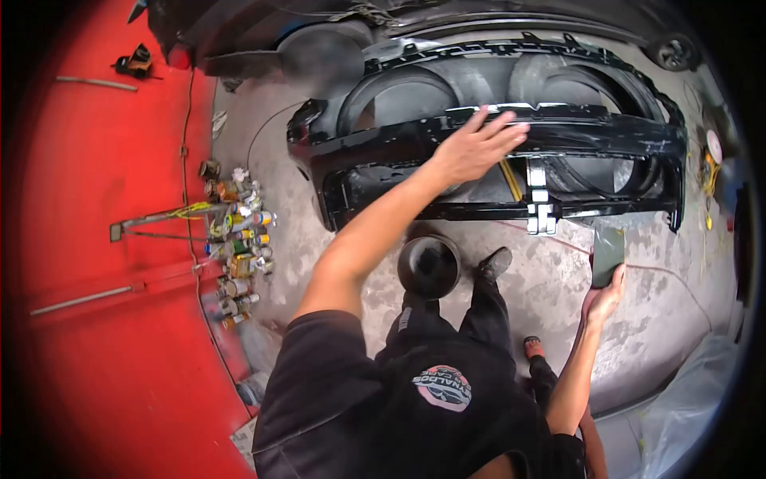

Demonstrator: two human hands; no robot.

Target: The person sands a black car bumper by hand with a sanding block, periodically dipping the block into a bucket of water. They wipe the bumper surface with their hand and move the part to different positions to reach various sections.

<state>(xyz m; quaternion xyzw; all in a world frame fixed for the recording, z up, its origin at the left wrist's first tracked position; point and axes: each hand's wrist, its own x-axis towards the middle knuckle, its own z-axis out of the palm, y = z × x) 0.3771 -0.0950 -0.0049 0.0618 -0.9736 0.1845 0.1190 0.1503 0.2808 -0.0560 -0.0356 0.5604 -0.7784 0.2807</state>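
Note:
A black car bumper cover (630, 137) with dull scuffed patches is propped up in front of me, across several tyres. My left hand (476, 150) lies over its upper bar, fingers stretched out flat and holding nothing. On the right, my right hand (606, 302) is closed around the lower end of a dark grey-green rectangular sheet (609, 259) that looks like sandpaper. The sheet is held upright, just below the bumper's lower right edge. Silver clips or tape pieces (541, 209) sit on the lower bar, beside a yellow strip (511, 180).
A dark round bucket (429, 267) stands by my feet. Along the red wall (104, 239) are several cans and bottles (239, 255). Behind the bumper is a dark car (239, 36). Another person's foot (533, 346) shows at lower right, near clear plastic sheeting (690, 407). A hose (666, 271) crosses the floor.

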